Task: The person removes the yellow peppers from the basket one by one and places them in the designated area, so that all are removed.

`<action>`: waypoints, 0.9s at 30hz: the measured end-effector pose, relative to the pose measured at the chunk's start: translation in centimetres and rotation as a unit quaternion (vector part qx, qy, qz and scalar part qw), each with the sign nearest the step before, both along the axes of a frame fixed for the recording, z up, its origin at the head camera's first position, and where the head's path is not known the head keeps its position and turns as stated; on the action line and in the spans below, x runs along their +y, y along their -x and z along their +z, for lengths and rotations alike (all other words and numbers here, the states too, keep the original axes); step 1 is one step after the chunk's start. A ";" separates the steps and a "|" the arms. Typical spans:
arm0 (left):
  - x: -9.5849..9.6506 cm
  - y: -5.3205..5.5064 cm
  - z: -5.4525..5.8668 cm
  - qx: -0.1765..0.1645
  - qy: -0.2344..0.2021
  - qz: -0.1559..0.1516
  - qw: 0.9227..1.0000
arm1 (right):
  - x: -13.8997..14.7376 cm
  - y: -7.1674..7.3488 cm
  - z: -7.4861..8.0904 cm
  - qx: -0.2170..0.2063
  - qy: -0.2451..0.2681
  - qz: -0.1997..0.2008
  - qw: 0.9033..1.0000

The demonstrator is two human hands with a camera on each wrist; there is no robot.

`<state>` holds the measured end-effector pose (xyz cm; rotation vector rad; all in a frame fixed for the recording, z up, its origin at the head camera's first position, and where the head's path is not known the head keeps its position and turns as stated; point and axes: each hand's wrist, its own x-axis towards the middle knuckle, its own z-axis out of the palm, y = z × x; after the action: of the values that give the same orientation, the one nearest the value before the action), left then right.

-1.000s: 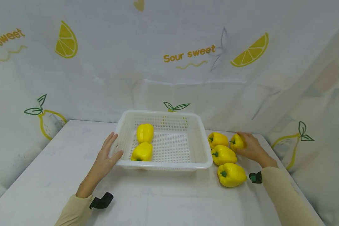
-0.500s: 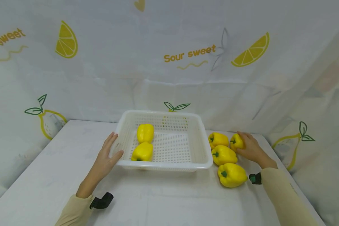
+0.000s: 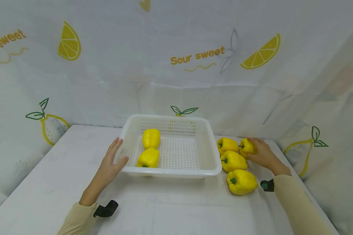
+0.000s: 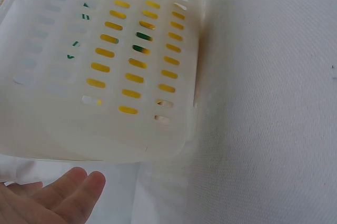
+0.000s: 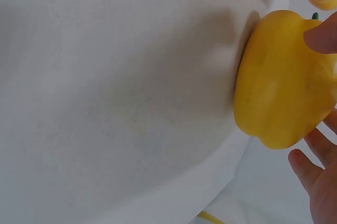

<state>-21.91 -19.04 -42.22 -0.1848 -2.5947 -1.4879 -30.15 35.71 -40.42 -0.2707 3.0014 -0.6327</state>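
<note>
My right hand [image 3: 264,157] grips a yellow bell pepper [image 3: 247,147] at the back right of the table. In the right wrist view the thumb overlaps one side of that pepper [image 5: 281,82] and the fingers reach around the far side; it lies close over the tabletop. My left hand [image 3: 107,168] rests at the left end of a white plastic basket [image 3: 170,172], fingers extended along its side. Two yellow bell peppers, one behind [image 3: 151,138] and one in front [image 3: 148,158], lie in the basket's left half.
Three more yellow bell peppers, at the back [image 3: 227,145], middle [image 3: 233,161] and front [image 3: 242,182], lie between the basket and my right hand. Behind the white table [image 3: 176,209] hangs a lemon-print curtain [image 3: 120,65].
The gripped pepper has turned slightly, its stem tipping up and left. My right wrist has shifted a little to the right, while the left hand and basket have stayed put.
</note>
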 end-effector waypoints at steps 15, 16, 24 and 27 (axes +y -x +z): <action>0.0 0.0 0.1 0.001 -0.001 0.000 1.000 | -0.7 -0.5 1.0 0.022 -0.006 0.011 1.000; 0.0 0.0 0.0 0.001 -0.003 0.000 1.000 | -0.8 -0.5 1.1 0.025 -0.006 0.012 1.000; -0.2 0.1 0.0 -0.002 -0.013 -0.009 1.000 | -1.5 -0.7 1.5 0.033 -0.008 0.018 0.999; -0.2 0.0 0.1 -0.003 -0.012 -0.008 1.000 | -1.6 -0.7 1.7 0.031 -0.007 0.014 0.999</action>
<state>-21.96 -19.24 -42.13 -0.1991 -2.5841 -1.5268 -29.42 34.06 -38.76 -0.3376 3.0538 -0.6114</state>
